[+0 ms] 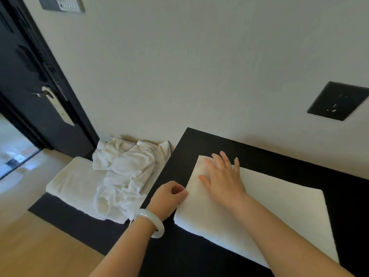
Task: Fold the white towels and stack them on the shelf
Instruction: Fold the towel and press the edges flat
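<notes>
A towel [269, 212] is smoothed on the counter [259, 154]
Right hand [221, 176] lies flat, pinning the fold; left hand [169, 194] pinches the edge, apparently to square it.

two hands, the left hand [169, 196] and the right hand [223, 176]. one white bracelet [153, 222]. two flat folded white towels, the near towel [259, 212] and the far towel [73, 180], plus one crumpled heap [127, 168] whose towel count cannot be told. two black surfaces, the counter [279, 156] and the lower shelf [65, 216]. one wall socket [337, 100], one wall panel [63, 4], one door [24, 76], one door handle [40, 93], one door hanger [60, 108].
</notes>
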Tool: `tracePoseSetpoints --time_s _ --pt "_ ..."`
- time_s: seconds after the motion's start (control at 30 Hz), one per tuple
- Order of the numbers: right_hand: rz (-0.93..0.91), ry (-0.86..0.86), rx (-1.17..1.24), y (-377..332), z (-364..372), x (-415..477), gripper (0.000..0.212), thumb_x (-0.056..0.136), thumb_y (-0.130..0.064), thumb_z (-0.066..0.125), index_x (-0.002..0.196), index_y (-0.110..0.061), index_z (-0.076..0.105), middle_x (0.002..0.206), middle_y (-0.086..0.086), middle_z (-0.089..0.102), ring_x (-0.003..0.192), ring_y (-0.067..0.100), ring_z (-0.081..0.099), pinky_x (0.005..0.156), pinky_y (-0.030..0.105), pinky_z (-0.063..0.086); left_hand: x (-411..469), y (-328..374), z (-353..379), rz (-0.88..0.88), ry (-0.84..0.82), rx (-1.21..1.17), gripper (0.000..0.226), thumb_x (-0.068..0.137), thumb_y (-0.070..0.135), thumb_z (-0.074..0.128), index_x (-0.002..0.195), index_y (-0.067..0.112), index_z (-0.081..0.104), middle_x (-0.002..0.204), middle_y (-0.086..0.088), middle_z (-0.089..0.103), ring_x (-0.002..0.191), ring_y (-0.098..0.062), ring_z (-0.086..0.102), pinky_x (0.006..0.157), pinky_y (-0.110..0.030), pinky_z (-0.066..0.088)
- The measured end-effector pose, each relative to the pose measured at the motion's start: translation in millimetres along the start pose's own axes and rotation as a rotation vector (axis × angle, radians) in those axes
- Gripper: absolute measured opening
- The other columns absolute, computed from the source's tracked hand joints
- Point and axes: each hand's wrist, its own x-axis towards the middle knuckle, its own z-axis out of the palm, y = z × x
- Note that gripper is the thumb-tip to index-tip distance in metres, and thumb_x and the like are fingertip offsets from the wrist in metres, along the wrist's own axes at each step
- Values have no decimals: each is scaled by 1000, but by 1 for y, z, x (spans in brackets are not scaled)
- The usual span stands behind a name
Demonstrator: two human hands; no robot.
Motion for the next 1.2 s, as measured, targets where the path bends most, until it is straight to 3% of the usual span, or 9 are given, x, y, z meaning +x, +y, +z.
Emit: tracePoseSetpoints --time_s 0.1,0.27,0.43,0.6,0.7,0.83,1.0,1.1,1.2 --pt "-41 -66 -17 -21 16 0 60 103 -54 17 158 -36 2 167 -2 -5 153 28 -8 114 70 -4 -16 -4 -4 -44 6 19 13 93 36 60 90 24 64 91 2 69 85 -15 66 85 -37 56" --pt "8 -7 10 -20 23 3 59 101 -52 15 157 -37 8 167 -5 0 153 26 -3 114 68 -2 -35 -16 -10 -77 -42 14 11 97 25 52 92 26 62 86 2 66 77 -12 61 80 -33 54" --pt "10 12 37 -19 25 1 59 100 -54 16 157 -37 11 167 -6 4 153 24 -1 116 65 -2 -50 -21 -9 42 -120 -221 7 95 21 60 101 24 59 96 3 70 76 -5 59 76 -25 45" --pt "-27 14 42 -15 22 -3 60 99 -55 12 157 -37 12 167 -7 5 154 23 0 117 63 -2 -47 -8 2 99 19 -6 9 97 34 56 92 29 50 63 10 54 57 0 47 63 -21 42" --pt "-47 23 60 -11 20 -8 63 97 -55 6 157 -37 12 167 -8 7 154 21 2 119 60 -1 -41 2 7 101 82 205 7 101 32 44 96 29 41 75 6 57 63 -9 53 57 -24 41" --pt "-33 42 47 -11 20 -8 60 100 -53 12 157 -36 13 167 -7 9 154 22 4 120 59 0 -38 -1 9 -36 46 357 12 103 33 39 106 22 38 91 -2 60 78 -19 60 71 -33 51" --pt "-10 40 54 -13 21 -8 57 102 -51 15 157 -35 12 167 -6 8 154 22 4 120 60 -1 -40 0 9 -65 133 280 15 100 35 49 100 21 42 86 0 57 71 -12 52 65 -26 45" --pt "1 13 161 -16 13 -6 56 105 -48 19 158 -32 11 167 -6 8 154 20 2 119 56 -6 -50 5 19 97 312 500 19 99 33 50 112 21 46 108 3 51 96 -13 52 86 -27 46" --pt "214 103 579 -10 -4 -17 50 108 -32 31 156 -23 24 165 0 20 153 16 8 121 46 -5 -59 18 48 400 410 726 43 97 39 45 133 16 51 137 -2 47 128 -21 46 109 -36 38"
